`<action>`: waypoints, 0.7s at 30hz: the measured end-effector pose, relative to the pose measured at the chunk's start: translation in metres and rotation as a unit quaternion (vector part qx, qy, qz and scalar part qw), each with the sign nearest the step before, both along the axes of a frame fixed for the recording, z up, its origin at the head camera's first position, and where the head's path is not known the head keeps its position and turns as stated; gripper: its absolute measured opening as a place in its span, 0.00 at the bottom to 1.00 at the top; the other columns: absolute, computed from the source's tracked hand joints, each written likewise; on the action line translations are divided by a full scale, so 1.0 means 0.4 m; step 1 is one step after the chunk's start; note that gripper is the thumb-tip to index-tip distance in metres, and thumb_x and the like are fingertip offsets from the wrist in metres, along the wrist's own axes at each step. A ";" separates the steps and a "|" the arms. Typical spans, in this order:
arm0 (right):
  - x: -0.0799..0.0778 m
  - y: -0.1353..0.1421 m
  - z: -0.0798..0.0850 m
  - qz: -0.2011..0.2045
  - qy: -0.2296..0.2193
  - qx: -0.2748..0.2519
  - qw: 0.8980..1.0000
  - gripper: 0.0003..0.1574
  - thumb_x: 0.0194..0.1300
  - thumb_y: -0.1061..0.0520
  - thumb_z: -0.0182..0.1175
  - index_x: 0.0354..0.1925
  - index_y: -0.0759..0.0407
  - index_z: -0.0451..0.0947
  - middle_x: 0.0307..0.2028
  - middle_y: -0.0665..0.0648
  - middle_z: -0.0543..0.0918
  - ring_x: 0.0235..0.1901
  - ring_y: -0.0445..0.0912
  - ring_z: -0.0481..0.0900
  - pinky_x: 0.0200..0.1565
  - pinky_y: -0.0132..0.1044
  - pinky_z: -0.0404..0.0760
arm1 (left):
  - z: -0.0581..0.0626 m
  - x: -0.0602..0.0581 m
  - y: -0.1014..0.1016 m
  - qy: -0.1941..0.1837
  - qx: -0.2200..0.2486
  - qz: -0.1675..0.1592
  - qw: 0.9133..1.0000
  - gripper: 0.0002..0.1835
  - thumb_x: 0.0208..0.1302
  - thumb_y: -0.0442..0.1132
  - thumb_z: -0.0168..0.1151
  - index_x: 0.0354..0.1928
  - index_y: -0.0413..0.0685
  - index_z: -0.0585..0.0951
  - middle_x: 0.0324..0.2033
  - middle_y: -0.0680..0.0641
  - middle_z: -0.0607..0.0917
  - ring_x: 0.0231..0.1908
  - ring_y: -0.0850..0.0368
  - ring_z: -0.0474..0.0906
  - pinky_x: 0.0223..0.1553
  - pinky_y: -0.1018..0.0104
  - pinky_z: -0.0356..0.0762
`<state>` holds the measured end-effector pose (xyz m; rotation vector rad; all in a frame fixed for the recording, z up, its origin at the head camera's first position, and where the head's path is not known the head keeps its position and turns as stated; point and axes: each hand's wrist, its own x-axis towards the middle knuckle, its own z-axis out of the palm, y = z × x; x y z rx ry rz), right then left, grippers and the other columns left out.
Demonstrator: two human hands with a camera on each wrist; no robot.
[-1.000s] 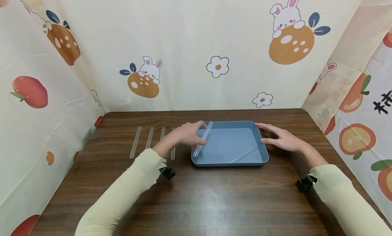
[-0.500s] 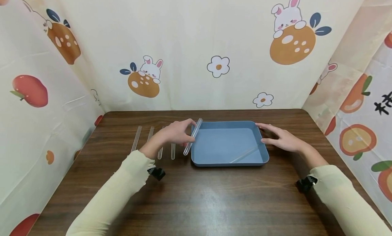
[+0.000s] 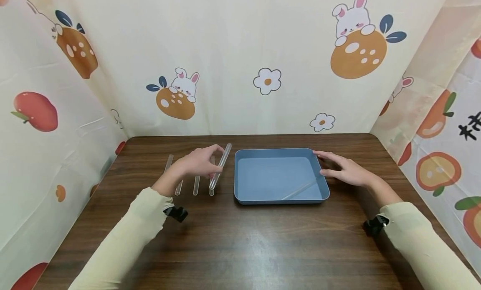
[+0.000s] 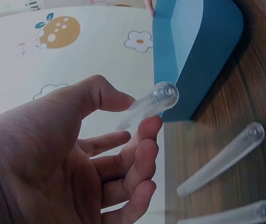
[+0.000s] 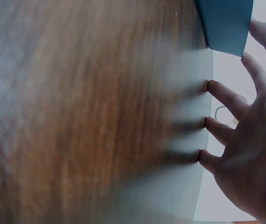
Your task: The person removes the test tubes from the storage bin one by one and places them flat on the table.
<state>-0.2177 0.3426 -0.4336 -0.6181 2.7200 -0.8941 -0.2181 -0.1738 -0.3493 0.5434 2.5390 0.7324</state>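
Observation:
My left hand (image 3: 199, 161) pinches a clear test tube (image 3: 223, 162) between thumb and fingers, left of the blue tray (image 3: 270, 175). The tube is tilted and overlaps another test tube (image 3: 212, 192) on the table in the head view. In the left wrist view its rounded end (image 4: 165, 95) points toward the camera. My right hand (image 3: 345, 171) spreads its fingers at the tray's right side, with thumb and index finger against the wall; in the right wrist view the other fingertips (image 5: 203, 155) come down to the tabletop. One clear tube (image 3: 299, 190) lies slanted inside the tray.
Several test tubes lie in a row on the brown wooden table (image 3: 240, 240), left of the tray, partly hidden by my left hand; one of them is a tube (image 3: 196, 186) near the middle. A printed curtain (image 3: 233, 72) stands behind the table and at both sides.
My left hand has carried the test tube from above the tray's left part leftward, out over the table beside the tubes in the row. The right hand and tray have stayed in place.

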 end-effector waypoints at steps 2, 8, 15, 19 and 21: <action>-0.001 0.001 -0.002 0.001 0.000 0.003 1.000 0.46 0.84 0.43 0.65 0.90 0.41 0.59 0.89 0.66 0.63 0.88 0.80 0.48 0.79 0.85 0.54 | 0.002 0.004 -0.015 0.003 -0.005 0.003 1.000 0.33 0.78 0.42 0.64 0.80 0.45 0.69 0.26 0.47 0.90 0.36 0.43 0.92 0.42 0.63 0.80; -0.004 0.002 -0.004 0.000 0.002 0.005 1.000 0.47 0.84 0.43 0.65 0.90 0.40 0.59 0.89 0.66 0.63 0.88 0.79 0.50 0.78 0.85 0.54 | 0.004 0.015 -0.057 0.008 -0.021 0.014 1.000 0.34 0.78 0.43 0.63 0.82 0.45 0.68 0.26 0.48 0.90 0.35 0.46 0.92 0.39 0.63 0.77; -0.003 0.001 0.001 0.001 -0.002 0.003 1.000 0.46 0.84 0.43 0.65 0.90 0.41 0.60 0.89 0.66 0.62 0.89 0.79 0.47 0.79 0.85 0.53 | 0.000 0.029 -0.098 0.014 -0.030 0.019 0.999 0.34 0.76 0.42 0.65 0.80 0.44 0.70 0.24 0.49 0.89 0.30 0.53 0.89 0.37 0.64 0.79; 0.002 -0.001 0.003 0.001 -0.002 0.002 1.000 0.46 0.83 0.44 0.66 0.89 0.43 0.61 0.88 0.67 0.63 0.88 0.80 0.49 0.78 0.85 0.54 | 0.001 0.033 -0.113 0.020 -0.052 0.028 0.998 0.35 0.74 0.43 0.65 0.80 0.47 0.70 0.23 0.50 0.89 0.30 0.52 0.89 0.37 0.63 0.77; 0.002 0.000 0.002 -0.001 -0.002 0.002 1.000 0.46 0.83 0.44 0.65 0.90 0.42 0.61 0.88 0.66 0.63 0.88 0.80 0.48 0.78 0.86 0.54 | 0.002 0.034 -0.119 0.024 -0.065 0.033 0.997 0.36 0.73 0.44 0.65 0.80 0.48 0.69 0.24 0.50 0.90 0.31 0.52 0.89 0.36 0.63 0.75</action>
